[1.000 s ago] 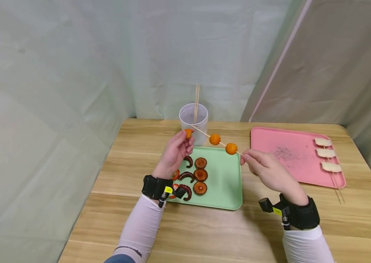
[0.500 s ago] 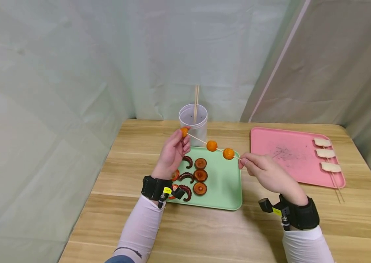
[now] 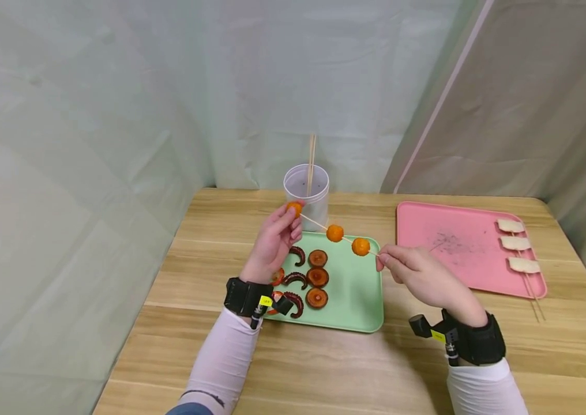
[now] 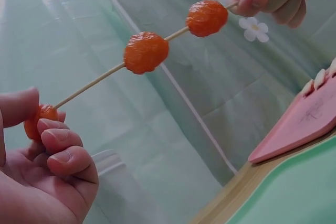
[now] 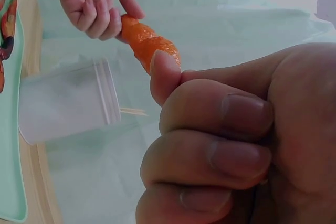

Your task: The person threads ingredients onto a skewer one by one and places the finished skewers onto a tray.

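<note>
My left hand (image 3: 272,239) pinches an orange ball (image 4: 47,113) between thumb and fingers, in front of the cup. The tip of a thin wooden skewer (image 4: 90,85) meets this ball. Further along the skewer sit two more orange balls (image 4: 146,52) (image 4: 207,18), glossy and bumpy, spaced apart. My right hand (image 3: 420,275) pinches the skewer's other end between thumb and forefinger, its remaining fingers curled in the right wrist view. The skewer slants down from left to right, held above the green tray (image 3: 355,288).
On the green tray lie mushroom caps (image 3: 316,278), dark red tentacle pieces (image 3: 295,279) and red-orange pieces (image 3: 277,276). Behind it stands a whitish cup (image 3: 314,207) with thin sticks (image 3: 311,164). To the right, a pink tray (image 3: 428,230) carries skewered pale pieces (image 3: 515,242).
The skewer tip, earlier beside the left hand's ball and apart from it, now meets that ball. My right hand has shifted slightly left and down, and the two threaded balls have dropped with it.
</note>
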Demonstrator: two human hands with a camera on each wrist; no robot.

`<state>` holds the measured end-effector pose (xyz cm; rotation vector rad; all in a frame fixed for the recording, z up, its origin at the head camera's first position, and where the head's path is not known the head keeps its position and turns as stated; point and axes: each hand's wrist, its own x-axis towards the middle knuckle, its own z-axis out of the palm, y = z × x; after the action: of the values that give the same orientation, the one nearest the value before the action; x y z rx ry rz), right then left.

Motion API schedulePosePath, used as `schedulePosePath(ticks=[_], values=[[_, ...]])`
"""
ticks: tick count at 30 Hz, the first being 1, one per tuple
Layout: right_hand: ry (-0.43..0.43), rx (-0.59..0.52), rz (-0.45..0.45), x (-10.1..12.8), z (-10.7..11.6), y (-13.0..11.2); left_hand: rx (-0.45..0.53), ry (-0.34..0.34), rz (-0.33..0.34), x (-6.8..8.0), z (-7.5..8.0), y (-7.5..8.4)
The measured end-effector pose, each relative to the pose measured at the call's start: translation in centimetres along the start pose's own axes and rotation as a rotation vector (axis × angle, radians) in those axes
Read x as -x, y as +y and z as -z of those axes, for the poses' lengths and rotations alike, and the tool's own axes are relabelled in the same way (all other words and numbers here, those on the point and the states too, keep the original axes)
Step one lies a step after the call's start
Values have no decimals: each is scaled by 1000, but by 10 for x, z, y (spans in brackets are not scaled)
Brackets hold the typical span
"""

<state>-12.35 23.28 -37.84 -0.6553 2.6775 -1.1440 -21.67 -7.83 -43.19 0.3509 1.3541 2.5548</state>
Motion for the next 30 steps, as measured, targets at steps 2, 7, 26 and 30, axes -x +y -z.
schedulePosePath(ticks=[2, 7, 26, 30], values=[[-1, -4, 3, 0, -1, -1, -11, -6, 1, 0, -1, -1], [-13, -17, 5, -4, -8, -3, 42, 35, 6, 1, -8, -3], [10, -16, 12, -12, -22, -8, 6, 106, -138, 5, -24, -9], [49, 12, 8, -12, -26, -10, -8, 118, -155, 5, -25, -9]])
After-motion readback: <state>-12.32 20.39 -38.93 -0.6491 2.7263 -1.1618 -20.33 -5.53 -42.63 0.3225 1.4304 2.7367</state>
